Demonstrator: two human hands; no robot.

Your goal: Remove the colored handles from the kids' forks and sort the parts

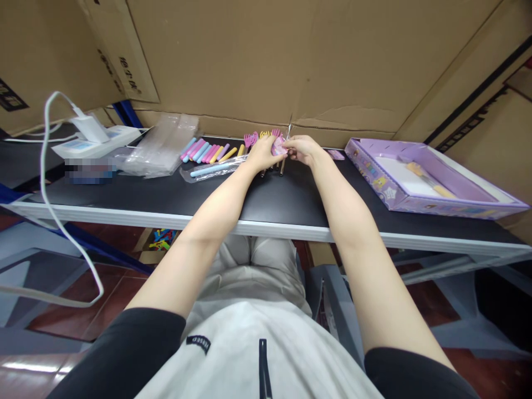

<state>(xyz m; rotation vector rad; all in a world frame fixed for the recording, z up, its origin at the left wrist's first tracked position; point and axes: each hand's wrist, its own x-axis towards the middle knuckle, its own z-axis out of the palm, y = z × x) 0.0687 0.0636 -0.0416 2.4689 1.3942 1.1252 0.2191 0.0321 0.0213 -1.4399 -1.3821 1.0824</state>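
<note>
My left hand (262, 153) is closed on a small pink patterned card (279, 146) at the back of the table. My right hand (305, 148) is beside it, fingertips pinched near the card's right edge; what they grip is hidden. A thin, pointed silver piece (289, 128) sticks up just behind the right fingers. Beyond my left hand show claw-shaped scratcher heads, a pink one (250, 139) and a yellow one (265, 134). Metal rod ends (281, 170) poke out below the hands. To the left, a clear sleeve (216, 169) holds a light blue handle.
Several coloured handles (208, 152) lie in a row, with clear plastic bags (164, 147) beside them. A power strip (97, 141) with a white cable is at left. At right stands a purple open box (390, 191). A cardboard wall (270, 61) closes off the back.
</note>
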